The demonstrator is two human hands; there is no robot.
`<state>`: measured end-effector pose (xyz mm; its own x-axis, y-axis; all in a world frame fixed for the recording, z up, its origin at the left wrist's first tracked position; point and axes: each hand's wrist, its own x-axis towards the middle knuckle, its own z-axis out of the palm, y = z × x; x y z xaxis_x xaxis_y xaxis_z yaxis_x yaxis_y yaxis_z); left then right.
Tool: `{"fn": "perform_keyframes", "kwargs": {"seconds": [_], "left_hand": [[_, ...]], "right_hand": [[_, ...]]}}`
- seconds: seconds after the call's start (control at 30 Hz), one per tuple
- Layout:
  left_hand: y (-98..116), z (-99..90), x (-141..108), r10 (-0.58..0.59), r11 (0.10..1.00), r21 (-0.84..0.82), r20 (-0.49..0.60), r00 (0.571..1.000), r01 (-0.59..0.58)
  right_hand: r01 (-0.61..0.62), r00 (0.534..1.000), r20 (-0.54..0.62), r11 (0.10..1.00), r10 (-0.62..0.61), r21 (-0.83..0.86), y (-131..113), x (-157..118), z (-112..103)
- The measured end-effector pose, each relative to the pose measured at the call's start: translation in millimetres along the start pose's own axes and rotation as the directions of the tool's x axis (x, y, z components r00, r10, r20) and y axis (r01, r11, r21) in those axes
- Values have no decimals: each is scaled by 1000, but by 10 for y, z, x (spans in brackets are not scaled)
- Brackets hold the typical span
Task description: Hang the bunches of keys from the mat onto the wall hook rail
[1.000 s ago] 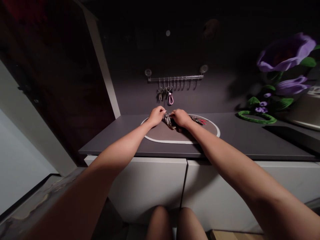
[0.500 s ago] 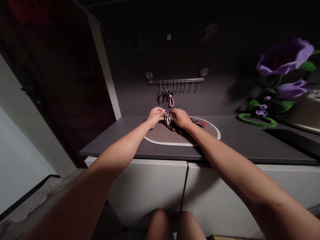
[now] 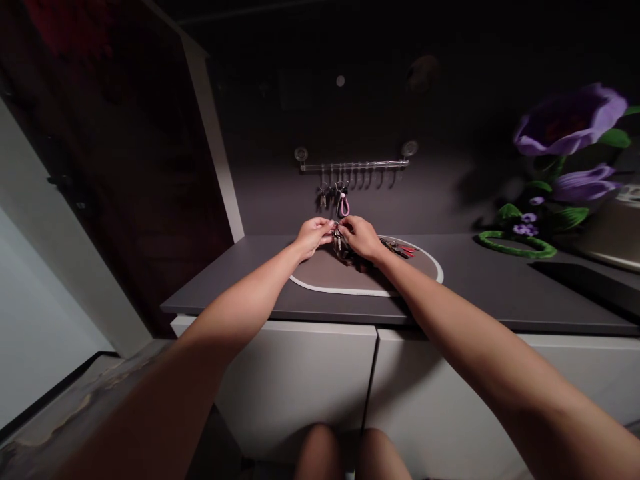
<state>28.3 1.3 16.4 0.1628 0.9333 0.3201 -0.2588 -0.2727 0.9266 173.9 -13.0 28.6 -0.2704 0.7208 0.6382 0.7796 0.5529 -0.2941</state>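
Both my hands meet over an oval brown mat with a white rim on a dark countertop. My left hand and my right hand pinch a bunch of keys between them, lifted a little above the mat. More keys with a red tag lie on the mat just right of my right hand. On the wall behind, a hook rail carries small keys and a pink loop keychain.
The dark countertop sits on white cabinet doors. Large purple artificial flowers with a green coiled stem stand at the right. A dark door and white frame fill the left. My knees show at the bottom.
My hands have raised the key bunch slightly off the mat and drawn closer together. The view has tilted down a little.
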Motion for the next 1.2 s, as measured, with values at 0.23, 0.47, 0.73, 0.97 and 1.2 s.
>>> {"fn": "perform_keyframes", "kwargs": {"seconds": [0.23, 0.47, 0.73, 0.97, 1.2], "left_hand": [[-17, -20, 26, 20, 1000, -3, 5, 1000, -20], [-31, -19, 36, 47, 999, 4, 19, 999, -47], [-52, 31, -1, 58, 997, 53, 63, 996, -61], [-114, 51, 22, 163, 936, 299, 107, 981, -188], [-165, 36, 38, 326, 709, 615, 148, 934, -345]], "right_hand": [[-39, 999, -15, 991, 41, 126, -8, 3, -18], [-29, 999, -19, 959, 36, 283, 85, 13, 46], [-49, 991, -95, 920, 93, 388, 94, 13, 7], [-90, 980, -98, 818, 175, 568, 100, 24, -4], [-171, 937, -27, 525, 348, 834, 44, 25, -25]]}}
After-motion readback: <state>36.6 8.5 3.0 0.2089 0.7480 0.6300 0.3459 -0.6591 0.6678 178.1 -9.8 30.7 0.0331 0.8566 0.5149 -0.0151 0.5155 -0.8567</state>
